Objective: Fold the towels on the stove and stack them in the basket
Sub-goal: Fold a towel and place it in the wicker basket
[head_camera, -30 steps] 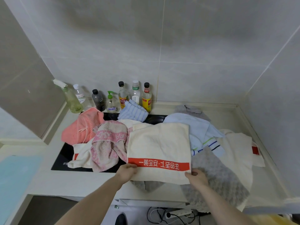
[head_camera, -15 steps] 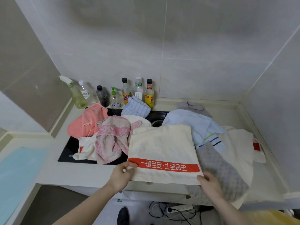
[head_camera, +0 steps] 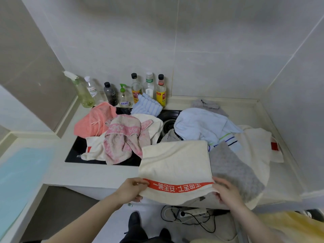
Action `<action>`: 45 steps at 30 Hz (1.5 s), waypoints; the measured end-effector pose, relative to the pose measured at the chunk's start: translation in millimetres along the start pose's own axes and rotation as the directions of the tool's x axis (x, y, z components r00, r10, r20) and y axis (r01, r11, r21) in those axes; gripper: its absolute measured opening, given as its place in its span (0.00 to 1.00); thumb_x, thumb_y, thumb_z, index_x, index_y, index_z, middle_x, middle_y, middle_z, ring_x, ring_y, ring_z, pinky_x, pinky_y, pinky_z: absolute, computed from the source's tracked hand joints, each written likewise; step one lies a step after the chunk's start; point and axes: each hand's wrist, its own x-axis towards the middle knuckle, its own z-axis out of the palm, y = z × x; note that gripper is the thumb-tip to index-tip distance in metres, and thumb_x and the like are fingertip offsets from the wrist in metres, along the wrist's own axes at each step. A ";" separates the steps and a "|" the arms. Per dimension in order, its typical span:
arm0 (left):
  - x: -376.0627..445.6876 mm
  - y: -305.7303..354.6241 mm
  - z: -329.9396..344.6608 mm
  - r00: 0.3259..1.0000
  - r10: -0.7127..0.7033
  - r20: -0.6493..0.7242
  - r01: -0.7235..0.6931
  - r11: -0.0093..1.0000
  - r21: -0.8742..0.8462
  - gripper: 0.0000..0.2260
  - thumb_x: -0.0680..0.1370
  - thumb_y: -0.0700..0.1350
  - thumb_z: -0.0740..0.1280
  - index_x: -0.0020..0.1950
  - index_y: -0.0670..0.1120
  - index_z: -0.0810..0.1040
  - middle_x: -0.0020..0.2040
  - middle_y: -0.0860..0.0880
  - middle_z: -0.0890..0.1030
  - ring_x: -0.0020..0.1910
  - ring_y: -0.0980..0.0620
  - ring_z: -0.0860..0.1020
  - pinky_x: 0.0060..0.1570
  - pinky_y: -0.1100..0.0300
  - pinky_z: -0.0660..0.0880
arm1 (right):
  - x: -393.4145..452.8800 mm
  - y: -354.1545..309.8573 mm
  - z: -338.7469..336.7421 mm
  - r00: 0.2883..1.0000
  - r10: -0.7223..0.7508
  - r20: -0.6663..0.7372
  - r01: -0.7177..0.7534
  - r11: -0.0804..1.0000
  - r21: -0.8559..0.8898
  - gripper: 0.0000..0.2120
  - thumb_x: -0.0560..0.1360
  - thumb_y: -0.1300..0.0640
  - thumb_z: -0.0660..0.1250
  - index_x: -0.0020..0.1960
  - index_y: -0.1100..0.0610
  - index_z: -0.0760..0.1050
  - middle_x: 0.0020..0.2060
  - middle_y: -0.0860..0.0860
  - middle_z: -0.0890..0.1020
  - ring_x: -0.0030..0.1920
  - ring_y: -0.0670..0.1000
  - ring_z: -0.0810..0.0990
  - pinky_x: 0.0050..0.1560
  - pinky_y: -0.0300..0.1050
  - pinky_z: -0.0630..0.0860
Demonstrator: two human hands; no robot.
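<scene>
A cream towel with a red printed band (head_camera: 175,162) lies flat, its near edge hanging past the counter front. My left hand (head_camera: 130,190) pinches its near left corner and my right hand (head_camera: 226,192) pinches its near right corner. Behind it several towels are heaped on the black stove (head_camera: 73,153): a coral one (head_camera: 91,121), a pink and beige one (head_camera: 122,141), a striped blue one (head_camera: 147,106), a light blue one (head_camera: 201,127), a grey one (head_camera: 233,171) and another cream one (head_camera: 254,144). No basket is in view.
Several bottles (head_camera: 149,86) and a spray bottle (head_camera: 80,92) line the back wall. A pale blue surface (head_camera: 21,169) lies at the left. Tiled walls close the right side and back. A power strip with cables (head_camera: 191,213) lies on the floor below the counter.
Both hands have drawn the cream towel towards me, so its red band now hangs past the counter edge. More of the stove and towels behind it shows.
</scene>
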 end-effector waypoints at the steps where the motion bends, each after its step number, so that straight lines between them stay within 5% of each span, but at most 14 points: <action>1: 0.8 6.9 -2.1 1.000 0.012 -0.018 -0.013 0.998 -0.055 0.07 0.81 0.44 0.69 0.55 0.47 0.86 0.44 0.45 0.83 0.33 0.52 0.81 0.39 0.58 0.80 | 2.8 -7.4 -0.8 1.000 -0.003 0.004 0.002 0.998 0.063 0.09 0.77 0.59 0.71 0.57 0.53 0.83 0.34 0.55 0.85 0.30 0.50 0.76 0.28 0.40 0.68; 4: 6.1 27.3 -8.2 0.998 0.038 -0.057 -0.049 0.978 -0.203 0.07 0.81 0.42 0.69 0.54 0.42 0.85 0.36 0.44 0.80 0.32 0.51 0.78 0.36 0.58 0.79 | 8.2 -37.0 -0.8 0.998 0.044 0.044 -0.053 0.975 0.218 0.08 0.79 0.55 0.69 0.55 0.56 0.82 0.42 0.54 0.88 0.35 0.50 0.78 0.31 0.40 0.67; 8: 21.0 49.6 -17.2 0.997 0.002 -0.082 -0.032 0.927 -0.374 0.10 0.79 0.46 0.70 0.57 0.42 0.84 0.41 0.47 0.83 0.40 0.51 0.81 0.47 0.57 0.82 | 24.1 -74.2 -2.5 0.990 0.043 0.131 -0.088 0.927 0.365 0.09 0.82 0.52 0.60 0.57 0.54 0.76 0.52 0.49 0.87 0.41 0.51 0.79 0.35 0.43 0.66; 11: 33.7 61.6 -23.9 0.999 -0.002 -0.034 -0.015 0.870 -0.494 0.17 0.70 0.46 0.74 0.58 0.44 0.83 0.48 0.47 0.85 0.46 0.50 0.81 0.57 0.52 0.81 | 41.1 -90.3 2.1 0.993 0.033 0.111 -0.067 0.946 0.318 0.09 0.79 0.57 0.67 0.58 0.56 0.79 0.50 0.46 0.86 0.39 0.48 0.80 0.35 0.42 0.64; 15: 51.6 68.5 -27.2 0.995 0.015 -0.098 -0.048 0.938 -0.344 0.18 0.63 0.39 0.75 0.52 0.42 0.82 0.46 0.46 0.82 0.45 0.49 0.78 0.56 0.53 0.79 | 72.6 -99.2 17.6 0.999 0.003 -0.035 0.003 0.986 0.168 0.10 0.74 0.59 0.76 0.54 0.59 0.83 0.41 0.47 0.85 0.35 0.48 0.82 0.36 0.42 0.69; 20: 87.4 69.5 -28.6 0.946 -0.032 -0.322 -0.018 0.989 -0.150 0.05 0.78 0.44 0.72 0.44 0.44 0.80 0.35 0.48 0.78 0.34 0.50 0.76 0.34 0.59 0.75 | 107.1 -106.6 38.9 0.987 -0.083 -0.139 0.082 0.997 -0.016 0.08 0.80 0.57 0.68 0.52 0.62 0.82 0.42 0.51 0.86 0.33 0.50 0.81 0.37 0.43 0.76; 24: 109.7 66.8 -37.2 0.922 -0.051 -0.383 0.059 0.998 0.009 0.10 0.77 0.52 0.70 0.47 0.46 0.83 0.44 0.47 0.86 0.41 0.46 0.85 0.43 0.51 0.84 | 138.2 -103.5 45.0 0.983 -0.090 -0.162 0.060 0.982 -0.180 0.11 0.78 0.53 0.71 0.49 0.62 0.83 0.34 0.47 0.86 0.34 0.52 0.83 0.46 0.53 0.84; 28: 118.7 71.2 -38.4 0.928 -0.032 -0.371 0.057 0.997 0.057 0.08 0.76 0.50 0.69 0.52 0.49 0.79 0.50 0.48 0.83 0.46 0.47 0.84 0.41 0.53 0.84 | 140.1 -116.3 50.7 0.981 -0.094 -0.167 0.032 0.940 -0.339 0.20 0.79 0.50 0.70 0.64 0.61 0.79 0.55 0.56 0.85 0.56 0.61 0.83 0.59 0.48 0.77; 31: 126.3 68.9 -34.9 0.949 -0.035 -0.312 0.049 0.998 0.039 0.17 0.74 0.53 0.71 0.60 0.52 0.72 0.54 0.51 0.80 0.52 0.49 0.81 0.42 0.54 0.82 | 135.7 -121.4 51.6 0.985 -0.071 -0.158 -0.002 0.907 -0.421 0.22 0.78 0.51 0.68 0.70 0.58 0.74 0.64 0.59 0.80 0.60 0.61 0.79 0.54 0.45 0.74; 34: 139.1 56.0 -34.7 0.960 -0.067 -0.271 0.071 0.997 0.005 0.25 0.69 0.58 0.71 0.63 0.51 0.71 0.54 0.52 0.80 0.54 0.49 0.80 0.50 0.53 0.80 | 141.0 -113.6 53.3 0.994 -0.028 -0.108 -0.020 0.905 -0.426 0.23 0.76 0.51 0.69 0.68 0.57 0.73 0.59 0.57 0.79 0.53 0.59 0.78 0.52 0.47 0.74; 37: 149.8 45.1 -35.9 0.971 -0.063 -0.230 0.066 0.998 0.005 0.34 0.61 0.62 0.67 0.66 0.51 0.76 0.53 0.51 0.82 0.52 0.51 0.81 0.45 0.59 0.78 | 142.9 -107.0 55.0 0.997 -0.019 -0.069 -0.007 0.932 -0.362 0.17 0.77 0.56 0.70 0.64 0.57 0.75 0.49 0.52 0.79 0.49 0.56 0.77 0.49 0.45 0.71; 42: 138.1 55.6 -32.9 0.974 -0.082 -0.209 0.066 0.994 -0.084 0.16 0.76 0.50 0.70 0.63 0.49 0.78 0.52 0.53 0.81 0.52 0.51 0.80 0.45 0.58 0.77 | 148.0 -98.8 53.0 0.993 -0.029 -0.110 -0.001 0.966 -0.259 0.14 0.75 0.54 0.74 0.56 0.61 0.81 0.43 0.51 0.83 0.47 0.55 0.82 0.53 0.49 0.79; 45: 135.6 52.6 -29.7 0.974 -0.100 -0.204 0.075 0.989 -0.130 0.16 0.77 0.49 0.72 0.64 0.47 0.78 0.57 0.50 0.82 0.55 0.49 0.80 0.51 0.56 0.77 | 142.3 -97.0 49.7 0.995 -0.020 -0.098 0.004 0.987 -0.159 0.11 0.74 0.56 0.76 0.52 0.61 0.79 0.42 0.51 0.82 0.43 0.53 0.81 0.46 0.46 0.79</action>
